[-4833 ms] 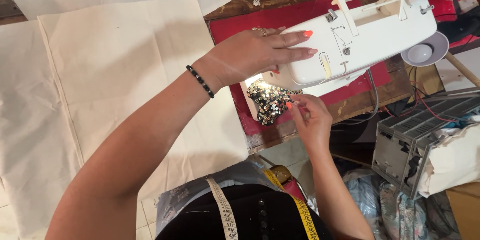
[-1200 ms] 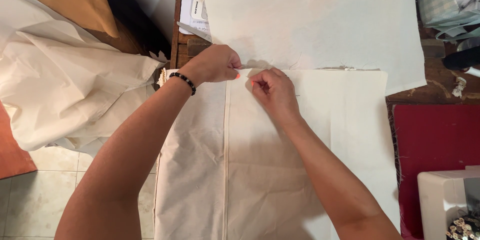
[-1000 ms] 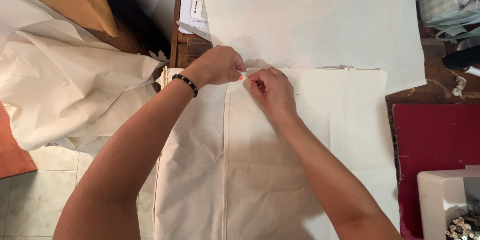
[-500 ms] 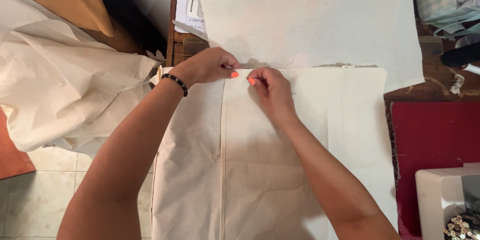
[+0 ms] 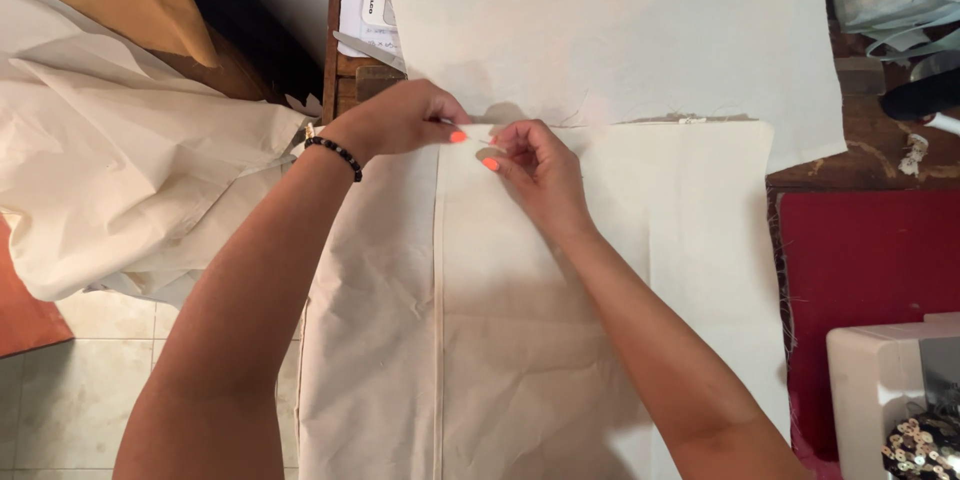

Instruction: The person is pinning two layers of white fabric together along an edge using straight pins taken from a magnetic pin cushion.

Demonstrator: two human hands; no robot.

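The left hand (image 5: 400, 120) and right hand (image 5: 530, 162) pinch the top edge of the cream cloth (image 5: 560, 320) between them, fingertips nearly meeting; what they grip there is too thin to identify; the cloth lies along the wooden surface (image 5: 860, 155), its lower part cut off by the frame; at the right edge a white sewing machine (image 5: 880, 380) is only partly visible.

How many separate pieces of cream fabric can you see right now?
3: the seamed piece under the left hand and right hand, a flat piece above it, and a crumpled heap at left. More may be hidden.
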